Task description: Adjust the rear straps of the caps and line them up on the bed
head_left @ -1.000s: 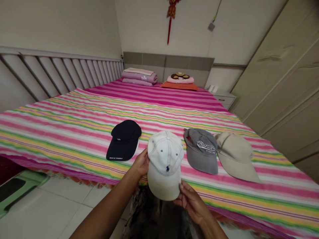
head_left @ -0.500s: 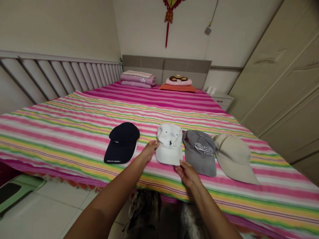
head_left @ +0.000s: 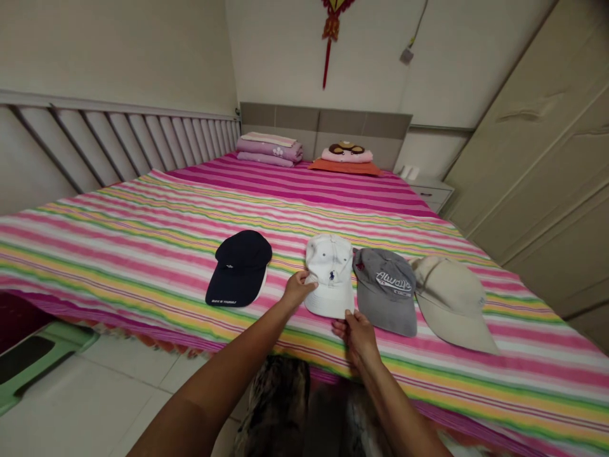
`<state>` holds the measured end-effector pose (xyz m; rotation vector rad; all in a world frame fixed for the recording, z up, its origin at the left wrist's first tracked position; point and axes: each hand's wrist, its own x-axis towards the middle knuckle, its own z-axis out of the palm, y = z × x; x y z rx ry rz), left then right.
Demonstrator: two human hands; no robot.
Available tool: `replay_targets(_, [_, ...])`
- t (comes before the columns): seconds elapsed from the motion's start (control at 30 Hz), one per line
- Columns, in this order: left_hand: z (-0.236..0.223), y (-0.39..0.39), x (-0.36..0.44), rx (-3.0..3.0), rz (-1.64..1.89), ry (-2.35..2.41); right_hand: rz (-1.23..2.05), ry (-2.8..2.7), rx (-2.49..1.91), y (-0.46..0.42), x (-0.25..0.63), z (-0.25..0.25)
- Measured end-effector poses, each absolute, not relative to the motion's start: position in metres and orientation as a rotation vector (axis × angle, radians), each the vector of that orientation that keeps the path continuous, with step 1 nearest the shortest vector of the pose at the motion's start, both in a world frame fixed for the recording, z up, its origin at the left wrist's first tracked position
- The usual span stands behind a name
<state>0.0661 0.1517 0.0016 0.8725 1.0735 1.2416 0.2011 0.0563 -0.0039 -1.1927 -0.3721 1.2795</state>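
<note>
A white cap (head_left: 329, 270) with a small dark emblem lies on the striped bed cover, brim toward me. My left hand (head_left: 299, 289) pinches its left side where crown and brim meet, thumb on top. At the brim's front right corner, my right hand (head_left: 358, 333) grips the edge between thumb and fingers. Close on the right lies a grey cap (head_left: 386, 292) with white lettering, and beyond it a beige cap (head_left: 454, 301) partly against the grey one. A navy cap (head_left: 240, 266) with lettering on its brim sits apart on the left.
The striped cover (head_left: 157, 254) spreads over the bed, whose front edge is near my legs. Folded purple bedding (head_left: 269, 151) and an orange pillow (head_left: 345, 167) lie by the headboard (head_left: 361, 124). A rail (head_left: 143, 133) runs along the left; a green stool (head_left: 52, 355) stands lower left.
My left hand has moved onto the white cap's side, its thumb now over the brim. My right hand stays at the brim corner. The whole view has shifted slightly.
</note>
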Motion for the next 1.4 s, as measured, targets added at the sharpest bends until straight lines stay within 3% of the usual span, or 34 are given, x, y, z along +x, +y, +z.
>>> replay_targets(0.57, [-0.004,0.118,0.048,0.944,1.337,1.183,1.033,-0.475,-1.227,0.046,0.191,-0.013])
replay_targets(0.9, [0.003,0.044,-0.038,0.459,1.32,1.148,0.908,-0.694,-1.238,0.025,0.183,-0.023])
replay_targets(1.07, [0.008,0.043,-0.056,0.128,1.356,1.085,0.894,-0.861,-1.295,0.018,0.182,-0.026])
replay_targets(1.4, [0.009,0.053,-0.077,0.021,1.581,1.226,0.844,-1.064,-1.39,0.013,0.186,-0.029])
